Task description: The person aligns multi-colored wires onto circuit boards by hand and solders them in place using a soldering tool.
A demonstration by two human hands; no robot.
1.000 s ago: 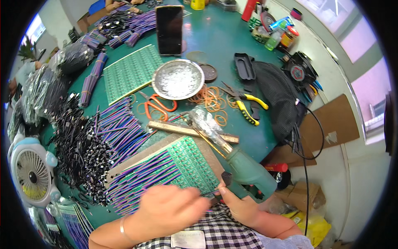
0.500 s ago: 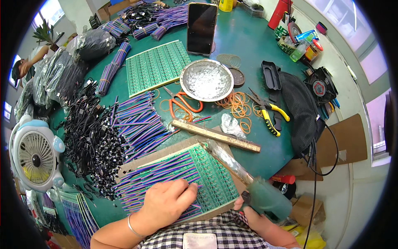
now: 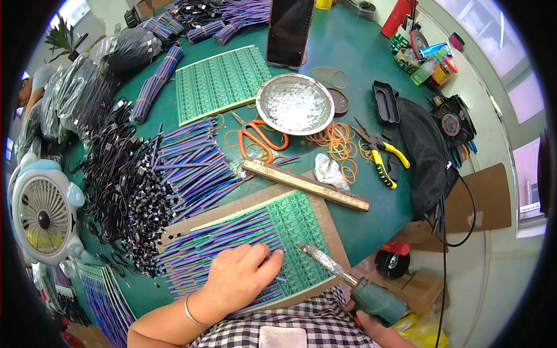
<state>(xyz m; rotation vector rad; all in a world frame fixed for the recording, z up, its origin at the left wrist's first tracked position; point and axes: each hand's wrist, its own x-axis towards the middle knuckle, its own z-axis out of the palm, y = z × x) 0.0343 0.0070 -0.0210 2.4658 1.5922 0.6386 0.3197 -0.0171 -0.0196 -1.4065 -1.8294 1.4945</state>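
Note:
A green printed circuit board panel (image 3: 307,232) lies near me on a brown board, its left part covered by rows of purple, blue and black ribbon wires (image 3: 232,235). Above the wires' right ends is my left hand (image 3: 243,275), fingers curled and pinched on a ribbon wire whose end is mostly hidden beneath them. My right hand (image 3: 362,319), partly hidden, grips a large soldering iron (image 3: 377,301) with a green body and silvery barrel. Its tip points left, over the bare right part of the panel; whether it touches cannot be told.
Beyond the panel lie a wooden strip (image 3: 307,185), orange scissors (image 3: 261,139), a metal bowl (image 3: 295,104), rubber bands (image 3: 339,142) and yellow-black pliers (image 3: 383,153). To the left are heaped black cables (image 3: 116,174) and a small fan (image 3: 43,217). A phone (image 3: 287,32) stands behind.
The soldering iron's tip has come down toward me from beside the wooden strip to over the panel. My left hand stays at the wire ends, barely shifted. The view has tilted slightly.

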